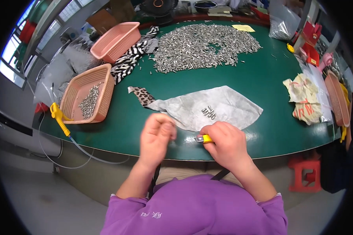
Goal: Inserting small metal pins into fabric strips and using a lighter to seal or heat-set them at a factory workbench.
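In my right hand, fingers wrapped round it, is a yellow utility knife whose metal tip points left. Just across from that tip, my left hand is raised with its fingers curled in toward the thumb. Whatever it may pinch is too small or hidden to make out. Beyond both hands a grey-white cloth lies on the green table, a small group of short metal pins on it. A leopard-print cloth piece adjoins its left end.
A large heap of metal pins covers the far table. At left stand a pink basket with pins, another pink basket, a zebra-striped cloth and a yellow air gun. Crumpled pale bags lie right; a red stool stands below.
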`<action>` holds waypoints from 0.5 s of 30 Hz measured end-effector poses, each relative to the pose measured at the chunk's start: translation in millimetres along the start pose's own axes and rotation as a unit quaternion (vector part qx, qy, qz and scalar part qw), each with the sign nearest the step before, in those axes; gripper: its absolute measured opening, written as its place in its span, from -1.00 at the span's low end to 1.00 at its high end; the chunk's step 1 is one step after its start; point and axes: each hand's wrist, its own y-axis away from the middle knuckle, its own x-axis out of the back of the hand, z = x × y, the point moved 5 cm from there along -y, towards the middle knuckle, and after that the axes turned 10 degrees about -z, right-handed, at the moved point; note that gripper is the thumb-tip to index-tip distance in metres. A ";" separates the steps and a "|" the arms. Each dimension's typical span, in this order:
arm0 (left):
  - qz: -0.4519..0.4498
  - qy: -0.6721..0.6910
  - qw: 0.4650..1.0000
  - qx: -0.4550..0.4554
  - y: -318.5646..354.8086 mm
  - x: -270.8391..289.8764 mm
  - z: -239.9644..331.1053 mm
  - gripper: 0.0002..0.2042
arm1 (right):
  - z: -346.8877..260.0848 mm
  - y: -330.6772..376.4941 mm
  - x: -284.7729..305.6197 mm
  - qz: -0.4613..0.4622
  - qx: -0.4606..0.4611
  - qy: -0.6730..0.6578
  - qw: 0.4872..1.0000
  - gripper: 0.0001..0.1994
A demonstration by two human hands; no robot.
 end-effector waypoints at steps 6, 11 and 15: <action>0.283 -0.354 0.886 -0.100 -9.4 143.4 62.4 -0.90 | 4.2 4.1 -5.8 -0.006 0.002 0.005 1.000 -0.74; 0.308 -0.595 0.735 -0.101 0.4 199.3 78.8 -0.88 | 1.0 0.5 -6.7 -0.034 0.042 -0.018 0.998 -0.75; 0.135 -0.510 0.846 -0.073 -23.5 136.4 53.3 -0.86 | 4.4 2.5 -10.1 -0.064 0.039 -0.008 0.997 -0.75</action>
